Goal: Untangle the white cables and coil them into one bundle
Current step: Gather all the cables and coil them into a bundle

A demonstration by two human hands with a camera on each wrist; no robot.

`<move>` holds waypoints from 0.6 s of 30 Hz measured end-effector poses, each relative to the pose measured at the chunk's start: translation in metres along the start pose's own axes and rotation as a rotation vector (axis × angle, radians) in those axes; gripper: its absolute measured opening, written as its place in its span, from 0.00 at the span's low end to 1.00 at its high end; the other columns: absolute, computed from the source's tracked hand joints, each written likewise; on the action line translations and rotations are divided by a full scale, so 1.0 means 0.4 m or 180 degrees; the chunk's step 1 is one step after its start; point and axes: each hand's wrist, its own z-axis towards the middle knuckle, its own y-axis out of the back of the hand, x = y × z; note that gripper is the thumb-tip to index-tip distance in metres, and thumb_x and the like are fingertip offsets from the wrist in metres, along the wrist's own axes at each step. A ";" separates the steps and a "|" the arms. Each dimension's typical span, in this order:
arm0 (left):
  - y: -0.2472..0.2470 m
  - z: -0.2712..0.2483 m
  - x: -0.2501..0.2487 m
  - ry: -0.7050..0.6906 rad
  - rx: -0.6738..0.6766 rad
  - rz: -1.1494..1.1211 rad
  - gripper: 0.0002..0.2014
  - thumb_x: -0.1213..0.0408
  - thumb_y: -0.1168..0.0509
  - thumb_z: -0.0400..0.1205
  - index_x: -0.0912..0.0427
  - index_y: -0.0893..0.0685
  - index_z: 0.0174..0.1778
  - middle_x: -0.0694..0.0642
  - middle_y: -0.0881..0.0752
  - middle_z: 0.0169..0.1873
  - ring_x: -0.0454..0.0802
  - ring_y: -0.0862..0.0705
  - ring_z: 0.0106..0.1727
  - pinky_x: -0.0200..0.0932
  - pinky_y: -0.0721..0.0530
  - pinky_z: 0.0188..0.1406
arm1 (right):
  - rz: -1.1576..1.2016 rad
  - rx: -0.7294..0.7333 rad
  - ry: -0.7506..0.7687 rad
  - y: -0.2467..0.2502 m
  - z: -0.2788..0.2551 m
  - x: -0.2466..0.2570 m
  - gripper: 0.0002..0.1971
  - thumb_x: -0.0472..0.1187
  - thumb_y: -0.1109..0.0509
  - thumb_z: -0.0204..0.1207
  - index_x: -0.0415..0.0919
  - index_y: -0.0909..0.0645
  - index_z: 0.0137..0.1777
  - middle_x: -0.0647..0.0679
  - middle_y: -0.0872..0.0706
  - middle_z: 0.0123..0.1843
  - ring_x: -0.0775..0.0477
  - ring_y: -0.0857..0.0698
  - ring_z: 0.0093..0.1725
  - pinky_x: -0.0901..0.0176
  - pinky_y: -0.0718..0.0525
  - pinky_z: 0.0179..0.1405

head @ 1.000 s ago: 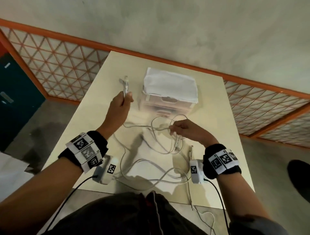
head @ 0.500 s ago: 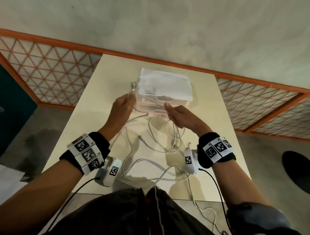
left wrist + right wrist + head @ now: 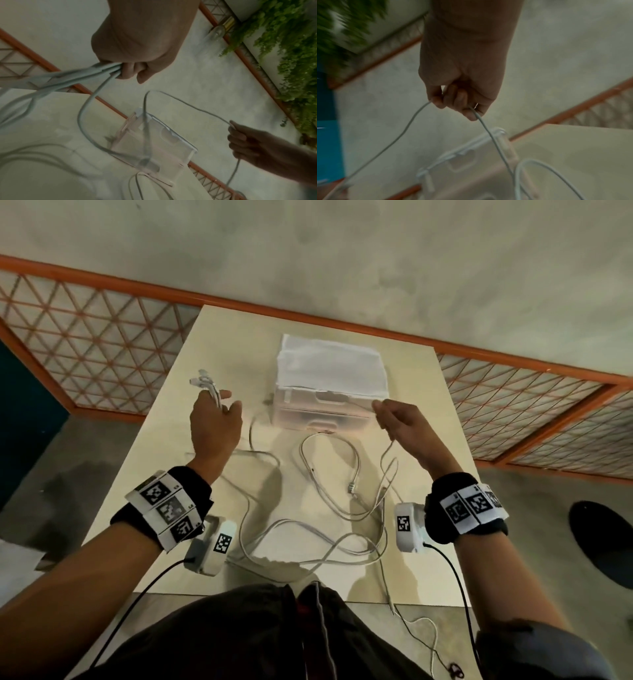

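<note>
So, left hand: the left hand (image 3: 215, 429) grips a bunch of plug ends of the thin white cables (image 3: 329, 501), lifted up.
Middle: most cable loops lie loose and crossed on the pale worktop (image 3: 236, 344), near the clear plastic drawer box (image 3: 325, 412).
Right hand: the right hand (image 3: 399, 422) pinches one strand, pulled away from the left.
Done: ends gathered.
Left: untangling, coiling.
</note>
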 end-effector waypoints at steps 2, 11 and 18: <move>-0.012 -0.019 -0.023 -0.0438 0.0095 -0.0189 0.11 0.62 0.39 0.83 0.66 0.16 0.47 0.53 0.22 0.30 0.49 0.25 0.32 0.44 0.25 0.40 | -0.0154 0.0315 0.0184 -0.017 0.010 0.049 0.20 0.47 0.35 0.82 0.41 0.27 0.28 0.52 0.29 0.25 0.57 0.31 0.28 0.63 0.32 0.34; -0.061 -0.101 -0.120 -0.0463 0.2262 -0.0894 0.12 0.59 0.47 0.89 0.61 0.22 0.50 0.53 0.12 0.35 0.33 0.29 0.16 0.25 0.35 0.18 | -0.0019 0.0533 0.0555 -0.089 0.043 0.141 0.12 0.42 0.29 0.78 0.40 0.20 0.32 0.57 0.24 0.25 0.59 0.30 0.28 0.68 0.32 0.32; -0.044 -0.043 -0.093 -0.0105 0.1793 -0.1269 0.19 0.60 0.42 0.87 0.53 0.33 0.27 0.42 0.33 0.14 0.36 0.39 0.14 0.29 0.42 0.12 | -0.0039 0.0724 -0.0085 -0.057 0.022 0.014 0.14 0.38 0.21 0.70 0.30 0.23 0.36 0.52 0.26 0.29 0.59 0.29 0.31 0.69 0.30 0.37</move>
